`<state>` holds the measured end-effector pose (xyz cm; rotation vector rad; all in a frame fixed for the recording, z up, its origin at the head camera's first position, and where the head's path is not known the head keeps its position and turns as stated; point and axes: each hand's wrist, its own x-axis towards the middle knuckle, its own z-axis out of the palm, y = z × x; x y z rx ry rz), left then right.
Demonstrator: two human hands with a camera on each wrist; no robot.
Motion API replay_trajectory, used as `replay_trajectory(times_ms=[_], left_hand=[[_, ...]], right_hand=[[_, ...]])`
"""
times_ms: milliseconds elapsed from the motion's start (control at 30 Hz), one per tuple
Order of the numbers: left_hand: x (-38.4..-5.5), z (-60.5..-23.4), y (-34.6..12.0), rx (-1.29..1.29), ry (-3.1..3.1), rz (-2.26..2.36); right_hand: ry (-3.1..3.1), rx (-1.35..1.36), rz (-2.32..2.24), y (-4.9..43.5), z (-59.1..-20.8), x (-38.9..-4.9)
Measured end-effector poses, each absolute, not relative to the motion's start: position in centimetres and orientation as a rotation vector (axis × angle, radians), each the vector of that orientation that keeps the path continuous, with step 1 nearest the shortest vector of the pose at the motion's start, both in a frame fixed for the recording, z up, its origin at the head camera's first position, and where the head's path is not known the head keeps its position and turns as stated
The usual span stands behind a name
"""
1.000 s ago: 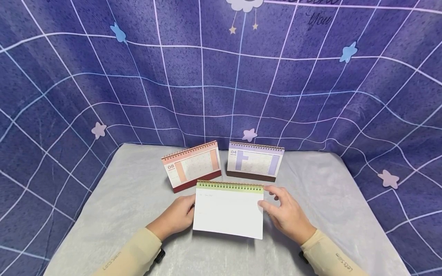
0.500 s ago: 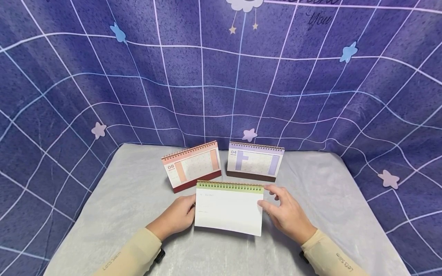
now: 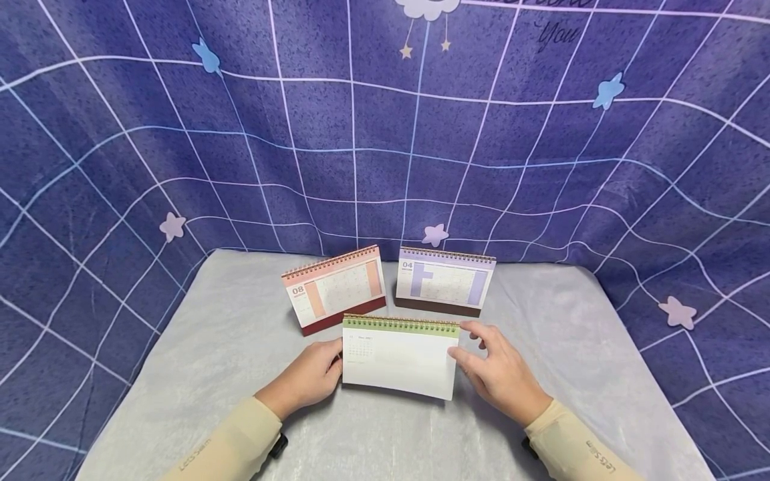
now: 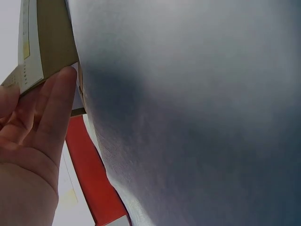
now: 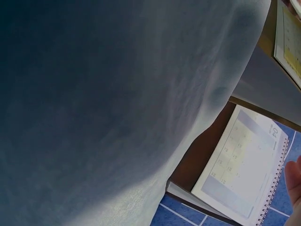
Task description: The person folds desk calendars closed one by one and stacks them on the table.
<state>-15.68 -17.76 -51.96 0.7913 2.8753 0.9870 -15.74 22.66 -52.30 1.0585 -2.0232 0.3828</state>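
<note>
A green-topped desk calendar (image 3: pixel 397 361) stands in front, a mostly white page with a small month grid facing the head camera. My left hand (image 3: pixel 308 374) grips its left edge; in the left wrist view the thumb (image 4: pixel 8 100) meets the page corner and the fingers reach behind the base. At the right edge, my right hand (image 3: pixel 499 374) has its thumb touching the page. The right index fingertip lies beside the spiral's end, apart from the thumb. Only bits of this hand show in the right wrist view.
Behind stand an orange desk calendar marked 08 (image 3: pixel 339 287) on a red base and a purple one marked 04 (image 3: pixel 445 280) on a brown base. The grey cloth table (image 3: pixel 210 347) meets a blue gridded curtain (image 3: pixel 385 133) at the back and sides.
The white page's lower edge has swung down and back towards the calendar, and its small month grid has become visible. Both hands have stayed nearly still.
</note>
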Motion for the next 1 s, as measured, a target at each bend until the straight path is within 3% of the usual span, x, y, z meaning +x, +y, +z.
replay_trajectory(times_ms=[533,1000], left_hand=[[-15.8,-52.0,-18.0,0.786,2.853,0.964],[-15.7,-51.8,-17.9,0.786,2.859,0.967]], right_hand=[[-2.082,1.060,0.435,22.6,-52.2,-15.7],[-2.125,0.798,1.285,20.4,-51.0,-14.4]])
